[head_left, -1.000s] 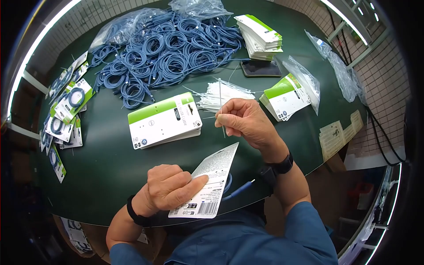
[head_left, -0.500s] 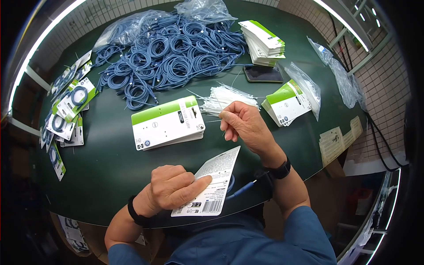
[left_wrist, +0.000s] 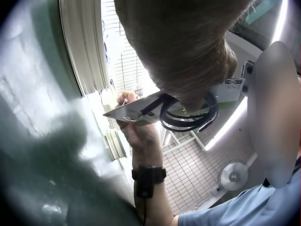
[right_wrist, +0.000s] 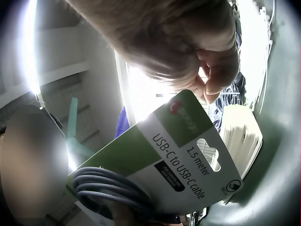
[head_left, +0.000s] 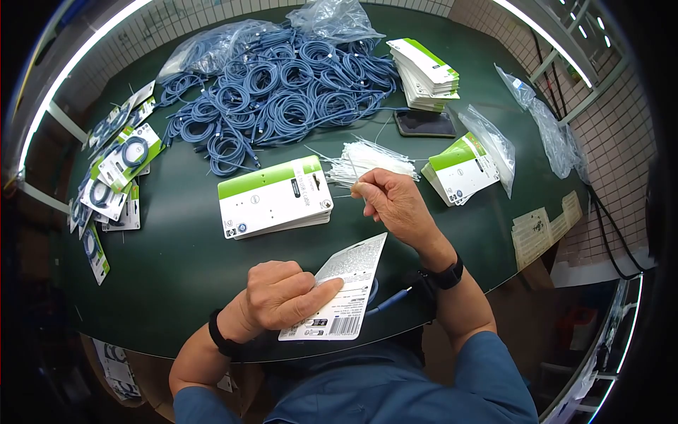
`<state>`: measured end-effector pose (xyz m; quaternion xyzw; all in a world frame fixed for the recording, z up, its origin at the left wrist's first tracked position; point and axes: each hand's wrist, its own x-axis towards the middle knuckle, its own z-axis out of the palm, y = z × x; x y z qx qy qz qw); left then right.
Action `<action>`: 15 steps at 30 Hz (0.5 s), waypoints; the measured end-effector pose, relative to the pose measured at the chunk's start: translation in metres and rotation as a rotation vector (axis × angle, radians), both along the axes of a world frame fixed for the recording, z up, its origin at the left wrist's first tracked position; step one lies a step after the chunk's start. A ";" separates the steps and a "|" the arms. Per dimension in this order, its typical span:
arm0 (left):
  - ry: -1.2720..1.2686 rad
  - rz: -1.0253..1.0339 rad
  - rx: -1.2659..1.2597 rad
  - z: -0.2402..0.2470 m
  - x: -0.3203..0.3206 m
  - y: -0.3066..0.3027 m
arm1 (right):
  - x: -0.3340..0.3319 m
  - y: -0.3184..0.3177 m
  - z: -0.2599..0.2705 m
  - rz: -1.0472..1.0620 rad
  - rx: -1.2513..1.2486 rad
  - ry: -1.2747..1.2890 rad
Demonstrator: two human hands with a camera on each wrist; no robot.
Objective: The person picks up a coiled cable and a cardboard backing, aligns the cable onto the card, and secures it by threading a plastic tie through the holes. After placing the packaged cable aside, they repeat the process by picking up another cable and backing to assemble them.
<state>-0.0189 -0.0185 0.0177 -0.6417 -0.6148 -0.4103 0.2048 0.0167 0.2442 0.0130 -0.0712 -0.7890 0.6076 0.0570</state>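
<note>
My left hand [head_left: 279, 297] grips a printed packaging card [head_left: 340, 290] near the table's front edge, barcode side up. A coiled blue cable [right_wrist: 110, 188] sits under the card, its plug [head_left: 390, 299] sticking out to the right. The card's front reads "USB-C to USB-C cable" [right_wrist: 188, 157] in the right wrist view. My right hand [head_left: 392, 201] hovers above the card, pinching a thin white cable tie [head_left: 357, 177] between thumb and forefinger. A heap of white cable ties [head_left: 364, 159] lies just beyond that hand.
A stack of green-and-white cards [head_left: 275, 198] lies mid-table, more stacks [head_left: 424, 67] [head_left: 459, 166] at right. A big pile of blue cables [head_left: 282, 85] fills the back. Finished packs [head_left: 113, 173] line the left edge. A phone [head_left: 424, 124] and plastic bags [head_left: 494, 138] sit right.
My right hand has moved down and away toward the pile of ties, still pinching the tie. The left hand and card barely shifted.
</note>
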 end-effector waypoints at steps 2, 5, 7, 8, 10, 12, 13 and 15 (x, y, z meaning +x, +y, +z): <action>0.012 -0.004 0.002 0.000 0.000 -0.001 | 0.001 0.000 0.000 0.007 0.024 0.021; 0.041 -0.007 -0.010 0.000 0.002 -0.002 | 0.004 -0.003 0.006 0.031 -0.019 0.073; 0.095 -0.010 -0.031 0.003 0.003 -0.003 | 0.006 -0.003 0.009 0.052 -0.009 0.095; 0.090 -0.007 -0.031 0.004 0.003 -0.003 | 0.006 -0.003 0.010 0.073 0.001 0.118; 0.114 -0.011 -0.036 0.005 0.003 -0.004 | 0.008 -0.004 0.013 0.098 0.009 0.132; 0.110 -0.009 -0.045 0.007 0.003 -0.004 | 0.007 -0.004 0.016 0.134 0.047 0.244; 0.126 -0.014 -0.043 0.008 0.002 -0.003 | 0.009 -0.005 0.018 0.152 0.061 0.292; 0.136 -0.024 -0.053 0.008 0.004 -0.005 | 0.016 -0.008 0.027 0.161 -0.003 0.282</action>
